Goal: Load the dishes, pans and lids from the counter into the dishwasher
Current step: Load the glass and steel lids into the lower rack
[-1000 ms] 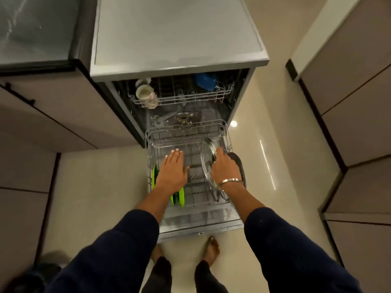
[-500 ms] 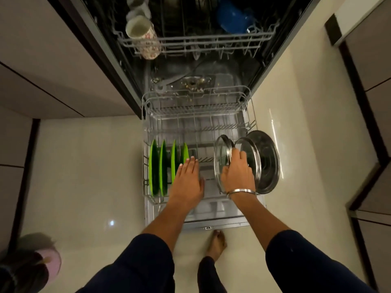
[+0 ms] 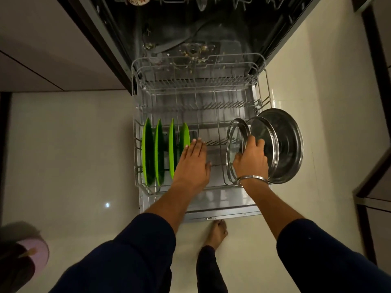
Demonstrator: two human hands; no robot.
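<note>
Glass lid [image 3: 234,153] standing on edge at right side of lower rack [image 3: 196,62], gripped along its rim by right hand [image 3: 250,160], fingers curled over the top, thumb hidden. Second glass lid [image 3: 267,142] and steel lid [image 3: 285,144] upright just behind it at rack's right edge. Left hand [image 3: 193,163] flat, fingers straight and pressed together, against the rightmost of four green plates [image 3: 160,153] standing at left edge; contact probable, not certain. Cup [image 3: 138,0] in upper rack, mostly cropped.
</note>
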